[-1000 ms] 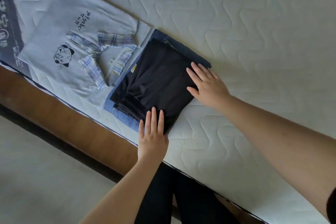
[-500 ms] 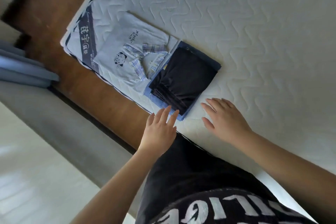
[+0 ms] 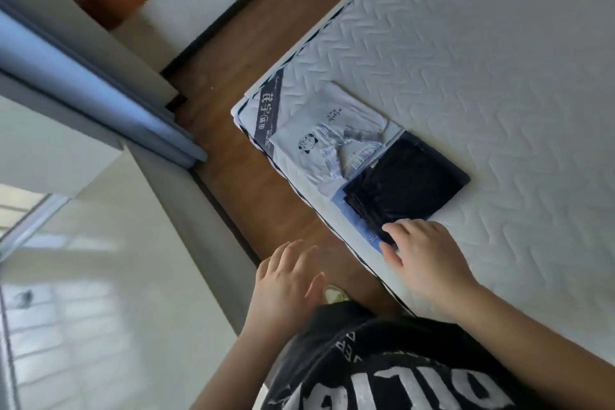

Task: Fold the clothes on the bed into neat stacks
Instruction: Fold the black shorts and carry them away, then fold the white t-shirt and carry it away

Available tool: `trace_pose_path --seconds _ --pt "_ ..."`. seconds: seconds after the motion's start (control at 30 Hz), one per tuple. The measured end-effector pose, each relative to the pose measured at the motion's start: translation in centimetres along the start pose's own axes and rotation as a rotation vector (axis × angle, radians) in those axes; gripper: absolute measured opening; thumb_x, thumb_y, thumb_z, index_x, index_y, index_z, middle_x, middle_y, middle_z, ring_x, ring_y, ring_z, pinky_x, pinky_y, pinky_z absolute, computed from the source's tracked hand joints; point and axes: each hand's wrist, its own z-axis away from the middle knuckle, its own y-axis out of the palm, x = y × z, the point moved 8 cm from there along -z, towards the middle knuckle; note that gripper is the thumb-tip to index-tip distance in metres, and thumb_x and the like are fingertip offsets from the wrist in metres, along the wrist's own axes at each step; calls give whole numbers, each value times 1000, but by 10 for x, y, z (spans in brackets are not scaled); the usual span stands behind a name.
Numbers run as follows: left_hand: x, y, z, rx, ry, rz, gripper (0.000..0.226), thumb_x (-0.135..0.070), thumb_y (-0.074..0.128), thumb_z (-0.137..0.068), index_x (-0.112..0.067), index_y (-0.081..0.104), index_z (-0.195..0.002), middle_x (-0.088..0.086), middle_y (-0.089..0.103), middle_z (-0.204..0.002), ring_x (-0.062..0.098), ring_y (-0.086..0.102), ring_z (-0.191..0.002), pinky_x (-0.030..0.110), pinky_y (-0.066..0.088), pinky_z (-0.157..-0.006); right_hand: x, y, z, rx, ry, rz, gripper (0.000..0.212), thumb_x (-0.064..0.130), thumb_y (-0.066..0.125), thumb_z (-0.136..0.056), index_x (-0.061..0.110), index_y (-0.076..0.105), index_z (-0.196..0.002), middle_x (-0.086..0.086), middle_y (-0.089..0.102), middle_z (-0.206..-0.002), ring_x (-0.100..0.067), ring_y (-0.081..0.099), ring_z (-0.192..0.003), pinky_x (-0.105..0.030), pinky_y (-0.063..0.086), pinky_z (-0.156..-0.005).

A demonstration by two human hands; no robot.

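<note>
Two folded stacks sit at the corner of a white quilted mattress (image 3: 482,60), seen from a head-worn cam tilted well off level. A pale shirt (image 3: 327,140) w/ a plaid collar, a small cartoon face and a line of black lettering lies folded flat nearest the corner, just beside a dark label strip (image 3: 270,116) w/ printed characters on the mattress edge. Touching its side is the second stack: a black garment (image 3: 404,181) folded square on top of folded blue denim (image 3: 357,218), whose lighter edge shows along the side toward the bed frame and whose dark corner pokes out at the far end.

The right hand (image 3: 424,255) hovers low at the near corner of the black/denim stack, fingers spread and relaxed, gripping nothing; fingertips overlap the stack's edge, but contact can't be confirmed from this angle. The left hand (image 3: 284,280) is off the bed, over the brown wooden bed frame (image 3: 253,176), fingers extended and loose, also holding nothing; motion blur softens it.

At bottom, the person's black top (image 3: 399,373) w/ white block lettering fills the foreground. Pale glossy floor (image 3: 100,309) and a blue-grey sliding-door edge (image 3: 100,86) run along the left.
</note>
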Motion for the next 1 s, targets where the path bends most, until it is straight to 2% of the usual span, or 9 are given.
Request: trace_pose_path --seconds 0.1,0.27,0.47,0.63,0.7,0.83,0.9,1.0 --pt "31 -6 14 -22 -69 -31 45 -54 44 -96 -37 45 -138 -12 45 -143 15 39 -138 40 34 -110 22 -12 -16 -5 -46 34 19 28 70 -83 10 70 -89 -6 67 -80 -30 64 -74 -41 52 -66" --pt "97 -25 21 -79 -188 -42 47 -51 51 -94 -30 53 -135 -3 52 -141 22 44 -135 44 39 -106 82 -5 -52 18 -148 75 20 30 68 -84 11 69 -91 -5 67 -84 -29 64 -78 -41 52 -70" --pt "183 -38 18 -88 -299 93 52 -56 35 -99 -34 35 -146 -10 36 -151 14 29 -143 39 26 -116 179 15 -108 88 -286 138 28 36 61 -87 12 70 -99 -3 69 -94 -28 66 -87 -41 52 -78" --pt "250 -67 10 -180 -304 170 51 -57 34 -98 -34 38 -144 -12 42 -146 13 36 -138 38 29 -114 248 14 -161 121 -373 211 33 39 67 -85 14 72 -105 -2 71 -98 -27 68 -89 -41 52 -80" --pt "274 -78 8 -217 -311 188 50 -55 39 -98 -31 45 -141 -11 47 -141 14 41 -134 36 30 -111 269 15 -180 136 -388 238 35 42 60 -88 15 71 -107 0 71 -100 -26 67 -92 -41 50 -83" --pt "316 -101 3 -315 -321 195 43 -48 50 -96 -24 57 -131 -6 59 -129 18 55 -122 39 38 -104 306 25 -210 197 -431 238 51 52 34 -94 19 68 -114 4 69 -110 -22 64 -103 -39 46 -92" --pt "336 -103 1 -311 -337 194 44 -47 50 -97 -24 56 -133 -6 59 -130 18 54 -123 39 37 -105 323 33 -223 234 -451 237 57 55 24 -95 22 65 -118 6 67 -114 -20 61 -107 -37 42 -96" --pt "360 -98 -7 -251 -342 145 48 -48 48 -97 -24 51 -138 -5 55 -133 20 52 -125 38 37 -107 344 41 -247 209 -484 231 53 53 28 -96 20 65 -116 4 67 -109 -22 63 -102 -39 44 -94"
